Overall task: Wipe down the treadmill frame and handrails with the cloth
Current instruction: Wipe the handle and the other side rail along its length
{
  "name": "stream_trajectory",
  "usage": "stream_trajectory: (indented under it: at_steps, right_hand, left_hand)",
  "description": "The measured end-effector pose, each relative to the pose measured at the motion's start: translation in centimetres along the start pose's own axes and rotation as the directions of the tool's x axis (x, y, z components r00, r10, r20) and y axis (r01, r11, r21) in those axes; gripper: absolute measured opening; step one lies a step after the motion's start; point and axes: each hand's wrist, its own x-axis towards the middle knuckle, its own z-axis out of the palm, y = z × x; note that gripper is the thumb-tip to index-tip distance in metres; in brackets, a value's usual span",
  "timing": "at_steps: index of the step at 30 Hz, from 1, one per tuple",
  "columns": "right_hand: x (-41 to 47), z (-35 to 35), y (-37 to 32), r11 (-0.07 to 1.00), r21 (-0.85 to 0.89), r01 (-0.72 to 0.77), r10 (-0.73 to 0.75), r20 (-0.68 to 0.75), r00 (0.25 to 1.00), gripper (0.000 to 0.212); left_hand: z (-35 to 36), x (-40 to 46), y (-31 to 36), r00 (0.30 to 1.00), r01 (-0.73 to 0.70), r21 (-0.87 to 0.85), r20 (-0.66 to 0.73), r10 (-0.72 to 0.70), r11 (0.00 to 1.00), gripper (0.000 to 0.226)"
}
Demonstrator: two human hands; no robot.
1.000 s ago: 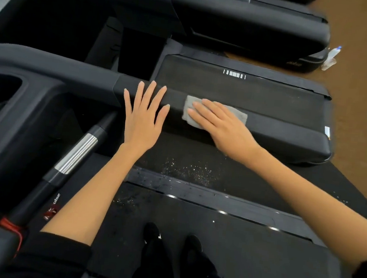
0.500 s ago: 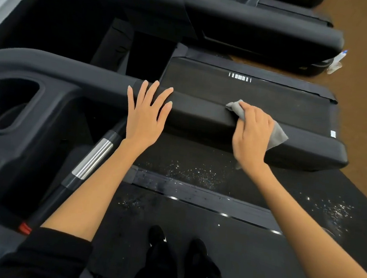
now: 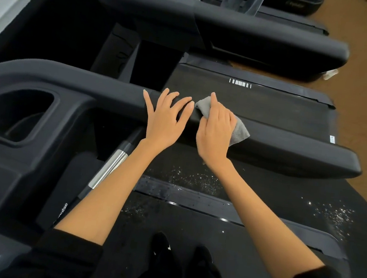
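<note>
Brown carpet floor runs along the right, dark treadmills side by side. Matte black rounded handrail crosses the middle. Left hand lies flat on it, fingers spread and relaxed, holding nothing. Right hand just beside it grips a soft grey cloth against the rail top, cloth bunched under the palm. Shiny metal bar sits below the left forearm. Glittery specks dot the black deck. Black shoes stand on the belt.

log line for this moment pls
step: wiping handrail | right hand: grips grey cloth on rail | left hand: flat on rail, beside cloth
</note>
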Motion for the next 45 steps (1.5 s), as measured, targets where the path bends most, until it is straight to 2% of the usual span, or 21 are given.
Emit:
stream_trajectory:
  at_steps: [6, 10, 13, 15, 18, 20, 22, 25, 28, 32, 35, 39, 45]
  right_hand:
    - [0.0, 0.6, -1.5, 0.99, 0.136, 0.026, -0.039, 0.096, 0.995, 0.059]
    - [0.1, 0.1, -1.6, 0.961, 0.276, 0.023, -0.086, 0.217, 0.972, 0.061]
    - [0.4, -0.5, -1.7, 0.913, 0.402, -0.064, -0.057, 0.281, 0.958, 0.059]
    - [1.0, -0.6, -1.6, 0.904, 0.405, -0.134, 0.024, 0.265, 0.964, 0.051]
    - [2.3, -0.4, -1.4, 0.934, 0.302, -0.19, 0.104, 0.279, 0.955, 0.045]
    - [3.3, -0.4, -1.2, 0.945, 0.238, -0.224, 0.129, 0.357, 0.925, 0.048]
    - [4.3, -0.7, -1.3, 0.931, 0.254, -0.261, 0.125, 0.451, 0.884, 0.049]
    - [5.2, -1.4, -1.9, 0.905, 0.354, -0.236, 0.025, 0.509, 0.86, 0.033]
    - [5.6, -1.7, -3.2, 0.87, 0.459, -0.181, -0.082, 0.496, 0.864, 0.013]
    - [5.8, -2.1, -6.0, 0.829, 0.546, -0.121, -0.182, 0.468, 0.864, 0.009]
    - [5.8, -2.7, -8.7, 0.776, 0.621, -0.105, -0.254, 0.46, 0.851, 0.007]
    - [5.0, -3.0, -12.7, 0.705, 0.706, -0.066, -0.36, 0.436, 0.825, 0.009]
    - [1.7, -3.5, -20.0, 0.559, 0.829, -0.02, -0.564, 0.398, 0.723, 0.008]
  left_hand:
    - [-0.5, 1.0, 0.2, 0.994, 0.037, -0.049, 0.1, -0.032, 0.998, 0.047]
    - [-1.1, 1.3, 0.0, 0.998, 0.06, -0.181, 0.042, -0.053, 0.982, 0.031]
    - [-1.5, 1.2, 0.1, 0.995, 0.092, -0.267, -0.008, -0.098, 0.959, 0.024]
    - [-1.6, 1.0, 0.1, 0.993, 0.099, -0.316, -0.029, -0.114, 0.944, 0.023]
    - [-1.8, 0.7, 0.1, 0.988, 0.125, -0.397, -0.03, -0.149, 0.909, 0.019]
    - [-2.2, 0.4, 0.4, 0.986, 0.138, -0.44, -0.028, -0.167, 0.887, 0.017]
    - [-2.8, 0.0, 0.5, 0.982, 0.15, -0.503, -0.021, -0.186, 0.851, 0.016]
    - [-3.9, -0.6, 0.2, 0.972, 0.191, -0.648, 0.021, -0.233, 0.737, 0.015]
    - [-5.1, -1.2, -0.1, 0.967, 0.183, -0.709, 0.004, -0.256, 0.681, 0.019]
    - [-7.2, -2.4, -1.0, 0.957, 0.14, -0.773, -0.056, -0.286, 0.618, 0.041]
    - [-9.7, -3.8, -1.6, 0.927, 0.179, -0.757, -0.085, -0.366, 0.628, 0.049]
    - [-13.1, -6.8, -2.9, 0.87, 0.201, -0.701, -0.194, -0.453, 0.685, 0.036]
    - [-18.8, -14.0, -5.0, 0.741, 0.274, -0.629, -0.343, -0.577, 0.727, 0.026]
